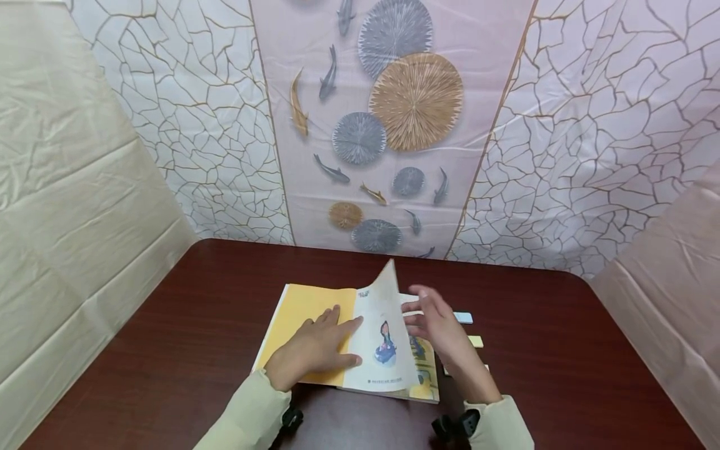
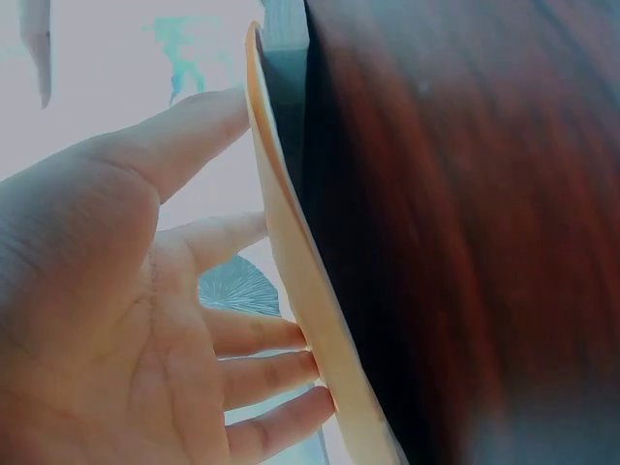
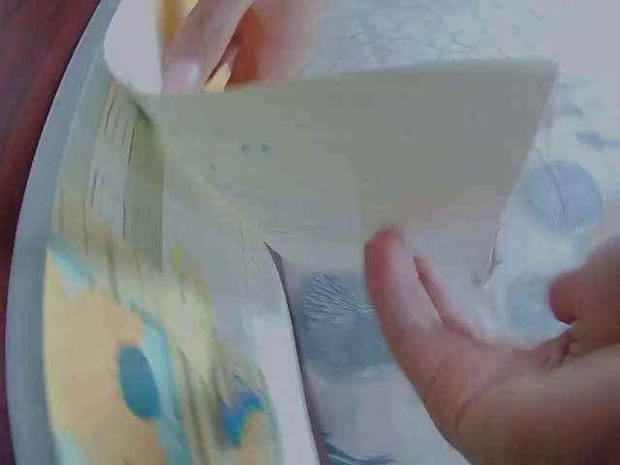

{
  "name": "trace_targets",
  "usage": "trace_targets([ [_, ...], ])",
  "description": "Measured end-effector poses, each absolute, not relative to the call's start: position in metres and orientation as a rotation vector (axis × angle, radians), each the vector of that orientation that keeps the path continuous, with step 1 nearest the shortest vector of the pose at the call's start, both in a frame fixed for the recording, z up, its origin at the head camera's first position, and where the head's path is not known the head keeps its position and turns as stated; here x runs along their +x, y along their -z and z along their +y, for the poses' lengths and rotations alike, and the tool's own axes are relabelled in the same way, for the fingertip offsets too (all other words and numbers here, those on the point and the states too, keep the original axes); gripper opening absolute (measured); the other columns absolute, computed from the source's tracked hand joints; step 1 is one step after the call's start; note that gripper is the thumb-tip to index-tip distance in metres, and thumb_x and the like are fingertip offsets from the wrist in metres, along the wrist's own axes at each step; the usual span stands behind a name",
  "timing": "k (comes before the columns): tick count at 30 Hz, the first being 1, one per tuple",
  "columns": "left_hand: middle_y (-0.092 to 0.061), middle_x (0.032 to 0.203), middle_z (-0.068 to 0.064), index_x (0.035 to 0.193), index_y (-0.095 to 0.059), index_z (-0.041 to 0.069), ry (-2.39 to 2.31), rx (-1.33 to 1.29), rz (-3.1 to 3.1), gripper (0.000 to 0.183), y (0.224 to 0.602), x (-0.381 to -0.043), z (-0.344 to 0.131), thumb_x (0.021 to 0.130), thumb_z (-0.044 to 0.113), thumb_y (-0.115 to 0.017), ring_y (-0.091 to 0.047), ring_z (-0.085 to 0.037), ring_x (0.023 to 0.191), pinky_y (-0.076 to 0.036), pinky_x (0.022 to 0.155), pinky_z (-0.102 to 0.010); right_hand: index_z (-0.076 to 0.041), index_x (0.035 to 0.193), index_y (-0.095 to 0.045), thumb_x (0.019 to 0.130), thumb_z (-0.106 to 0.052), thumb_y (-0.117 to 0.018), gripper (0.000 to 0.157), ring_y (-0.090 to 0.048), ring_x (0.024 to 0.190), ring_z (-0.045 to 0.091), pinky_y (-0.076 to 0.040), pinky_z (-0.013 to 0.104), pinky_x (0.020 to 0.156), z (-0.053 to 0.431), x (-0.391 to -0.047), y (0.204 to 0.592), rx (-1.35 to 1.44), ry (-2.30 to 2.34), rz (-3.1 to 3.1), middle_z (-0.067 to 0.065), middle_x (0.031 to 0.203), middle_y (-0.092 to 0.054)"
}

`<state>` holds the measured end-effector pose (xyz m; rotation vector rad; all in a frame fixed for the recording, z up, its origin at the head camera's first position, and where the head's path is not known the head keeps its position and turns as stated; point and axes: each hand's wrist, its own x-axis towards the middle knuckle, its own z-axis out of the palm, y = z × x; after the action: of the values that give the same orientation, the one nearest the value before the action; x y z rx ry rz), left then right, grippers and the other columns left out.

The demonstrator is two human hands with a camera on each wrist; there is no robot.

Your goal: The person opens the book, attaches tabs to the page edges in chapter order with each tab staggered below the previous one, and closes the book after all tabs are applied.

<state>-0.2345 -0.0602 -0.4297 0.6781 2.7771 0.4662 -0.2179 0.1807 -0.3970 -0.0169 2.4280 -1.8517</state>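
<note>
Midway across the dark red table (image 1: 185, 356): a book (image 1: 300, 306) lies spread, its left side plain yellow.
White page (image 1: 378, 350): bears a small figure in blue; its far right corner stands up over a colourful illustrated page (image 1: 426, 369).
Left hand (image 1: 316, 345): palm down on the book, fingers spread and relaxed, gripping nothing.
Right hand (image 1: 435, 320): beside the raised page edge, fingers loosely extended, nothing grasped; whether they touch the paper, I cannot tell.
Right of the book: a pale blue piece (image 1: 464, 317) and a pale yellow piece (image 1: 475, 342).
Behind the table: a patterned cloth (image 1: 225, 112) with fish and discs.
</note>
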Motion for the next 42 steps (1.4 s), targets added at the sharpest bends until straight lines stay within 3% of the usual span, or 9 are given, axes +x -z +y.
trace_targets([
  [6, -0.028, 0.158, -0.023, 0.15, -0.046, 0.028, -0.51, 0.681, 2.824, 0.074, 0.43, -0.235, -0.062, 0.086, 0.052, -0.072, -0.031, -0.041, 0.143, -0.033, 0.105, -0.063, -0.004, 0.132, -0.058, 0.108, -0.023, -0.041, 0.035, -0.066, 0.098, 0.022, -0.055, 0.039, 0.083, 0.166, -0.22, 0.416, -0.04, 1.738, 2.372, 0.012, 0.115, -0.066],
  [11, -0.055, 0.122, -0.01, 0.132, -0.063, 0.022, -0.644, 0.757, 2.875, 0.057, 0.433, -0.245, -0.064, 0.084, 0.051, -0.074, -0.051, -0.025, 0.108, -0.045, 0.079, -0.045, -0.01, 0.138, -0.053, 0.109, -0.031, -0.038, 0.039, -0.062, 0.109, 0.022, -0.05, 0.044, 0.092, 0.151, -0.215, 0.423, -0.209, 1.673, 2.377, 0.01, 0.119, -0.065],
  [14, -0.067, 0.107, -0.004, 0.123, -0.069, 0.016, -0.944, 0.673, 2.771, 0.047, 0.429, -0.254, -0.071, 0.098, 0.053, -0.053, -0.061, -0.02, 0.096, -0.049, 0.08, -0.042, -0.01, 0.149, -0.041, 0.109, -0.031, -0.037, 0.045, -0.059, 0.118, 0.029, -0.049, 0.045, 0.095, 0.143, -0.211, 0.427, -0.384, 1.63, 2.39, 0.015, 0.131, -0.059],
  [18, -0.073, 0.106, -0.012, 0.123, -0.068, 0.004, -1.49, 0.45, 2.411, 0.082, 0.414, -0.262, -0.087, 0.102, 0.065, -0.016, -0.07, -0.027, 0.098, -0.05, 0.092, -0.045, -0.014, 0.158, -0.025, 0.108, -0.032, -0.042, 0.056, -0.05, 0.132, 0.031, -0.046, 0.05, 0.101, 0.134, -0.207, 0.431, -0.568, 1.495, 2.433, 0.015, 0.148, -0.048],
  [20, -0.072, 0.11, -0.018, 0.128, -0.063, 0.0, -1.672, 0.377, 2.201, 0.097, 0.403, -0.263, -0.095, 0.096, 0.074, -0.01, -0.07, -0.031, 0.101, -0.051, 0.092, -0.046, -0.019, 0.159, -0.022, 0.107, -0.036, -0.044, 0.059, -0.049, 0.133, 0.03, -0.044, 0.051, 0.102, 0.131, -0.206, 0.433, -0.618, 1.423, 2.45, 0.012, 0.15, -0.046],
  [26, -0.057, 0.131, -0.022, 0.149, -0.037, -0.001, -1.805, 0.245, 1.941, 0.101, 0.385, -0.262, -0.113, 0.091, 0.081, -0.021, -0.063, -0.029, 0.111, -0.055, 0.087, -0.04, -0.031, 0.158, -0.025, 0.107, -0.041, -0.039, 0.054, -0.033, 0.144, 0.029, -0.033, 0.055, 0.111, 0.129, -0.206, 0.435, -0.704, 1.241, 2.515, 0.006, 0.159, -0.033],
  [30, -0.059, 0.128, -0.022, 0.146, -0.039, -0.001, -1.769, 0.141, 2.033, 0.091, 0.39, -0.269, -0.13, 0.095, 0.073, -0.034, -0.064, -0.027, 0.107, -0.056, 0.084, -0.042, -0.026, 0.157, -0.029, 0.108, -0.037, -0.038, 0.051, -0.025, 0.148, 0.03, -0.026, 0.056, 0.115, 0.128, -0.205, 0.435, -0.722, 1.19, 2.526, 0.003, 0.159, -0.033],
  [35, -0.069, 0.097, -0.01, 0.126, -0.059, -0.003, -1.605, 0.056, 2.268, 0.055, 0.399, -0.275, -0.157, 0.101, 0.045, -0.053, -0.069, -0.018, 0.083, -0.058, 0.073, -0.037, -0.019, 0.155, -0.035, 0.108, -0.033, -0.039, 0.05, -0.024, 0.148, 0.031, -0.024, 0.055, 0.116, 0.125, -0.203, 0.435, -0.76, 1.152, 2.533, 0.005, 0.159, -0.033],
  [42, -0.045, 0.059, 0.001, 0.076, -0.065, 0.007, -1.323, 0.056, 2.568, 0.029, 0.406, -0.278, -0.175, 0.096, 0.029, -0.067, -0.045, -0.014, 0.055, -0.043, 0.054, -0.029, -0.012, 0.152, -0.042, 0.108, -0.029, -0.04, 0.047, -0.027, 0.147, 0.034, -0.023, 0.057, 0.115, 0.126, -0.201, 0.433, -0.814, 1.102, 2.556, 0.009, 0.158, -0.036],
])
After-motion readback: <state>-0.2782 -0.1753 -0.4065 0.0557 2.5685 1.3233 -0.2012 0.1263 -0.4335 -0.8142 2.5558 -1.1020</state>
